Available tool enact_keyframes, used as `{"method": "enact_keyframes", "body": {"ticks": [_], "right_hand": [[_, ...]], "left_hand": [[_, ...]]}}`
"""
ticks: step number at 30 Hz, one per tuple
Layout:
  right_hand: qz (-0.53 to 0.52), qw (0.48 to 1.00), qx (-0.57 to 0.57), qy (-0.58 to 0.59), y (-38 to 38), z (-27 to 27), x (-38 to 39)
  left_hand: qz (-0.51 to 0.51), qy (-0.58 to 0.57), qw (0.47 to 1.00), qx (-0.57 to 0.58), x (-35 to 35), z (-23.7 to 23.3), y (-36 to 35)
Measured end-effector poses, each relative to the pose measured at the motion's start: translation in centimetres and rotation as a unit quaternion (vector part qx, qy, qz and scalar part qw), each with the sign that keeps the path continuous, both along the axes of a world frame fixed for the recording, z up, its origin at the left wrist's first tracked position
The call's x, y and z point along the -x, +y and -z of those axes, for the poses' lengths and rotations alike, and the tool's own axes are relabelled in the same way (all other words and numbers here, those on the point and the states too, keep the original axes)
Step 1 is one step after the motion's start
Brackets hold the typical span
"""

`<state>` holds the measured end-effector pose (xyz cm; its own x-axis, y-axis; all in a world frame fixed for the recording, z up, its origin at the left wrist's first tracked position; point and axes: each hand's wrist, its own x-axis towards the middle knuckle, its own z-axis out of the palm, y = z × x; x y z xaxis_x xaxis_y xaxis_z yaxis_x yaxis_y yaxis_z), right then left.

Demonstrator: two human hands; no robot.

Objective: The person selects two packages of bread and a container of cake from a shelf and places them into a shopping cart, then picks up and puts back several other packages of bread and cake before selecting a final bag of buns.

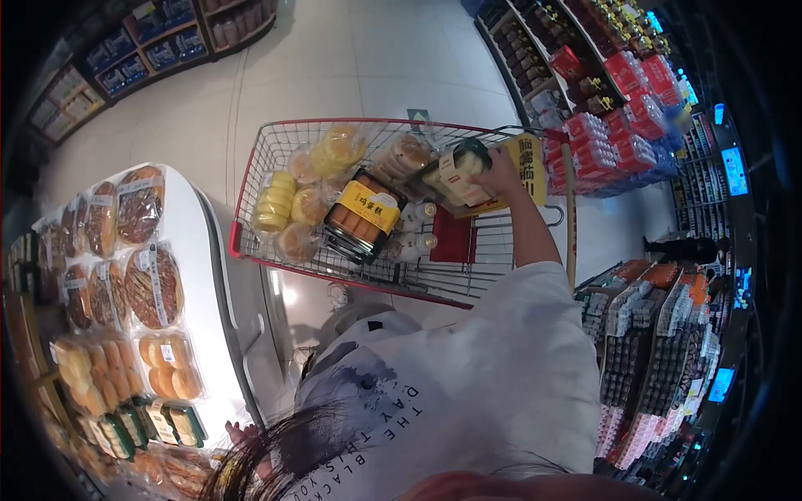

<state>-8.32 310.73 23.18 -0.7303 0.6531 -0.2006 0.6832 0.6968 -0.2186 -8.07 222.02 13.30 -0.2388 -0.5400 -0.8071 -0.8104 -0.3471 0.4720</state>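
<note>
My right hand point(494, 177) is closed on a clear pack of pale buns point(455, 174) with a green tray and a paper label. It holds the pack over the handle end of a red-rimmed shopping cart point(376, 123). Below and left of it, the cart holds a black tray of cakes point(365, 209) with a yellow label, a bag of yellow buns point(338, 149), a pack of round yellow cakes point(275, 202) and small white bottles point(411, 245). At lower left, my left hand point(244, 438) is beside the bread display, fingers apart, partly covered by hair.
A white bread display point(219, 326) on the left carries bagged loaves point(153, 284) and packs of buns point(170, 367). Shelves with red drink packs point(631, 117) stand at upper right, stacked goods point(660, 334) at lower right. A person in dark clothes point(685, 250) is farther off.
</note>
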Motion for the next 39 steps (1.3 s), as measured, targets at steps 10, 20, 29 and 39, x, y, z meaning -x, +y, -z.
{"method": "enact_keyframes", "body": {"ticks": [10, 20, 29, 39], "right_hand": [[0.033, 0.971, -0.111, 0.207, -12.3, -15.3, 0.5], [-0.047, 0.735, 0.605, 0.303, -39.2, -14.6, 9.6], [-0.057, 0.679, 0.727, 0.085, -59.6, -11.1, 11.2], [-0.072, 0.544, 0.827, -0.120, -68.2, -6.6, 12.3]], "left_hand": [[0.106, 0.149, 0.981, 0.072, 2.5, -5.3, 3.3], [0.440, 0.396, 0.786, -0.180, 3.9, -16.9, 9.7], [0.207, 0.449, 0.825, -0.274, 2.3, -17.4, 4.7], [0.118, 0.360, 0.918, -0.118, 0.5, -20.7, -1.4]]}}
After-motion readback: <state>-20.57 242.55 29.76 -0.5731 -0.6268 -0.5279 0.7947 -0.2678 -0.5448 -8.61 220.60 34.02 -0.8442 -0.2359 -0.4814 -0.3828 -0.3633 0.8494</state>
